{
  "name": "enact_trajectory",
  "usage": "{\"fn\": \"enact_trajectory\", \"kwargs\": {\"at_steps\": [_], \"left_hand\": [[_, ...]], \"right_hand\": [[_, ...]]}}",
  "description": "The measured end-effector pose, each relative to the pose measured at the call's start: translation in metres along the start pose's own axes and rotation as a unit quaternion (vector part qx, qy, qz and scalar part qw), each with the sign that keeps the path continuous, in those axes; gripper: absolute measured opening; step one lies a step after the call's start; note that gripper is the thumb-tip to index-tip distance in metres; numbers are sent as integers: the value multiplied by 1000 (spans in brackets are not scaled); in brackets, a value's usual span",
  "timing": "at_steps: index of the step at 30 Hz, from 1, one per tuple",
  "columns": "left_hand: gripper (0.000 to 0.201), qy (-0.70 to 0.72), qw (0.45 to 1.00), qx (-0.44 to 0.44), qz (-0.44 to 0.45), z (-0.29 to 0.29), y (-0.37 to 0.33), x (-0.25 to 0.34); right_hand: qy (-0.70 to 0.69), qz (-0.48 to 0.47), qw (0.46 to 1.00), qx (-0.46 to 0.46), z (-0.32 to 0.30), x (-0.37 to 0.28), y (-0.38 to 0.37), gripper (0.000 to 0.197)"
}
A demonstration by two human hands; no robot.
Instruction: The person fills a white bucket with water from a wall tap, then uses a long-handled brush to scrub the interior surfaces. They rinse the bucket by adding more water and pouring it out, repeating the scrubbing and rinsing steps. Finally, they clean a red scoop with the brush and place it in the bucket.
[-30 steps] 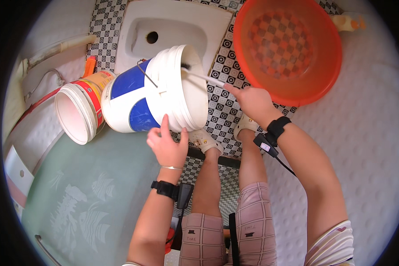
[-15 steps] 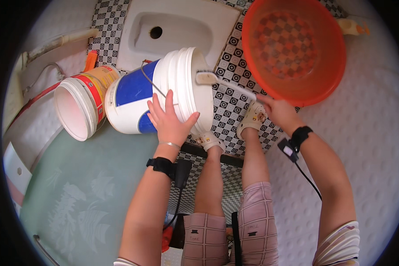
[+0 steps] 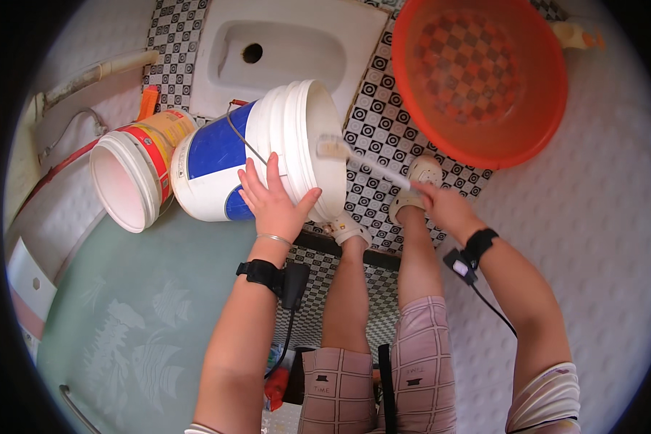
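A large white and blue bucket (image 3: 217,152) lies tipped on its side, its mouth toward the right. My left hand (image 3: 273,206) rests on the bucket's outer wall close to the rim, fingers spread. In my right hand (image 3: 445,206) is the white handle of a scrub brush (image 3: 376,165), gripped at its end. The brush's head is at the bucket's mouth and blurred by motion; whether the bristles touch the wall cannot be seen. The bucket's wire handle crosses its side above my left fingers.
A smaller yellow and red bucket (image 3: 130,168) lies to the left, mouth toward me. Beyond is a white squat toilet (image 3: 296,54). An orange basin (image 3: 477,148) stands at the far right. A frosted glass panel (image 3: 152,289) fills the lower left. My feet in clogs stand on patterned tiles.
My right hand has moved slightly left and down, and the brush head has dropped a little at the bucket's mouth. My left hand has stayed nearly in place.
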State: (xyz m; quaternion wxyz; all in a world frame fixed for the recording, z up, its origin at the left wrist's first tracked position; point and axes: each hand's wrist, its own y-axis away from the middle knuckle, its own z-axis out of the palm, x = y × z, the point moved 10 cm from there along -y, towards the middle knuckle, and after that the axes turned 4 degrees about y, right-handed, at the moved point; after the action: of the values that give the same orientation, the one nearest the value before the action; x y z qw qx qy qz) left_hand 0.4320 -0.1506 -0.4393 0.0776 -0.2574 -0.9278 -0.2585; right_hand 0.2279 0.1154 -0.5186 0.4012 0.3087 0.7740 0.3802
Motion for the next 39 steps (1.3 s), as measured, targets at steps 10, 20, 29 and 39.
{"fn": "enact_trajectory", "kwargs": {"at_steps": [10,20,29,39], "left_hand": [[101,-25,999,-22,-2,2,38,-4],[96,-50,998,16,-30,-31,-39,28],[94,-29,992,-76,-93,-18,-51,27],[97,-3,993,73,-90,-9,5,14]], "right_hand": [[121,-96,984,87,-39,-48,-43,37],[116,-171,978,-23,26,-140,-80,61],[84,-24,994,-67,-9,-15,14,41],[114,-46,988,-90,-12,-23,13,43]]}}
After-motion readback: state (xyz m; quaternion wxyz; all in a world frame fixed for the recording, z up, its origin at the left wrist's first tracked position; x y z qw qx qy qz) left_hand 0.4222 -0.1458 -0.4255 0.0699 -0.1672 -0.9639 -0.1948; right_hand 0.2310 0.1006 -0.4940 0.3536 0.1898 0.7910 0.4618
